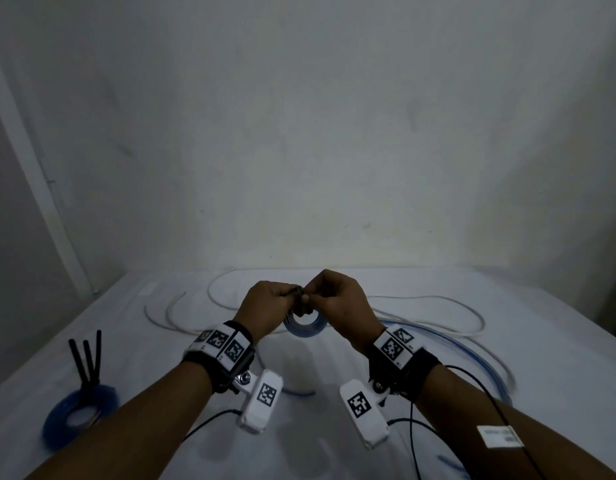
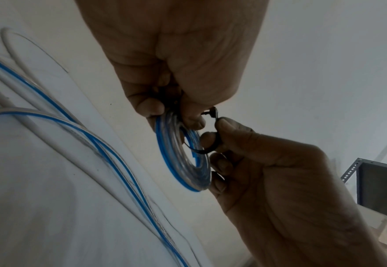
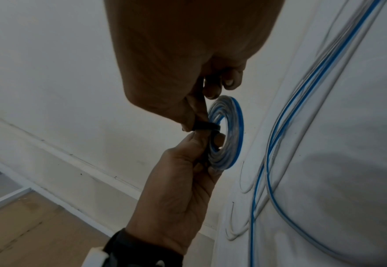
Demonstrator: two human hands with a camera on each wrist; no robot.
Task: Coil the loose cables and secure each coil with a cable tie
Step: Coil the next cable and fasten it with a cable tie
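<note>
Two hands raised over the white table, left hand gripping one blue coil, right hand pinching its black cable tie, a second tied coil lying at the left, loose white cable and loose blue cable trailing behind

Both forearms reach forward over the table, left hand and right hand raised together, fingertips pinched, knuckles nearly touching.

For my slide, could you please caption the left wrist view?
Both hands thread a black cable tie around a blue-striped clear cable coil.
</note>
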